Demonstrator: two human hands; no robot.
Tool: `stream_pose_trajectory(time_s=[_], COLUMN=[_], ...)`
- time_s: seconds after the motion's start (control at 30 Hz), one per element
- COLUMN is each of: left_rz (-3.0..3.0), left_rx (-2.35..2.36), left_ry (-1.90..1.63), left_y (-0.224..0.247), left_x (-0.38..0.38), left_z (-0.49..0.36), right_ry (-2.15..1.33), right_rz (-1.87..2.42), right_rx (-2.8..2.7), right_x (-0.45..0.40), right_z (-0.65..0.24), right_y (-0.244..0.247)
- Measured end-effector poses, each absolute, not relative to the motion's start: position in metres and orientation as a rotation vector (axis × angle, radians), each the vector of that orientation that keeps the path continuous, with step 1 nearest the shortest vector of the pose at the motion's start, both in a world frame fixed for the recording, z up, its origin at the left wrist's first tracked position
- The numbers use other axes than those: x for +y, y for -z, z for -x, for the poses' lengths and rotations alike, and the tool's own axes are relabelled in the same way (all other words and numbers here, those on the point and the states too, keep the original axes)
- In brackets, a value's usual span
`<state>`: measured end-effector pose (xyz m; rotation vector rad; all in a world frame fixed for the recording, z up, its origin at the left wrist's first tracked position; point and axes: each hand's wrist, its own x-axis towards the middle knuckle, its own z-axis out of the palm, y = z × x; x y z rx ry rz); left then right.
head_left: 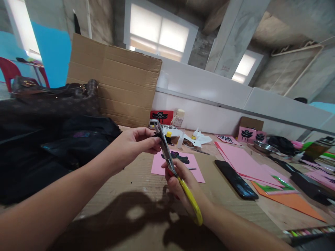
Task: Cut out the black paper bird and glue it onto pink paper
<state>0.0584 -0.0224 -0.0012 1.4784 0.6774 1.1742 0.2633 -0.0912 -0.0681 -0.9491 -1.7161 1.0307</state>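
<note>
The left hand (142,141) grips a small black piece (157,135) between thumb and fingers, beside the scissor blades. The right hand's (181,177) grip is closed around the yellow-handled scissors (167,153), above the table (117,198).

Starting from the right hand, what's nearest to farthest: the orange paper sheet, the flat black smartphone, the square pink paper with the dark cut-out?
1. Square pink paper: just beyond the right hand.
2. Black smartphone: to the hand's right.
3. Orange paper sheet: farther right, past the phone.
</note>
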Motion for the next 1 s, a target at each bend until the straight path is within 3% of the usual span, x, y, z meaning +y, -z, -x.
stream_pose_trajectory(time_s=[1.0], left_rz=[-1.489], left_rx=[0.689], left_ry=[-1.200], left_y=[0.0017], left_x=[-0.0209], left_z=[-0.0566], right_ry=[-1.013], right_rz=[0.962], right_rx=[-1.667], right_x=[-0.0889], right_z=[-0.2616], right_y=[0.0661])
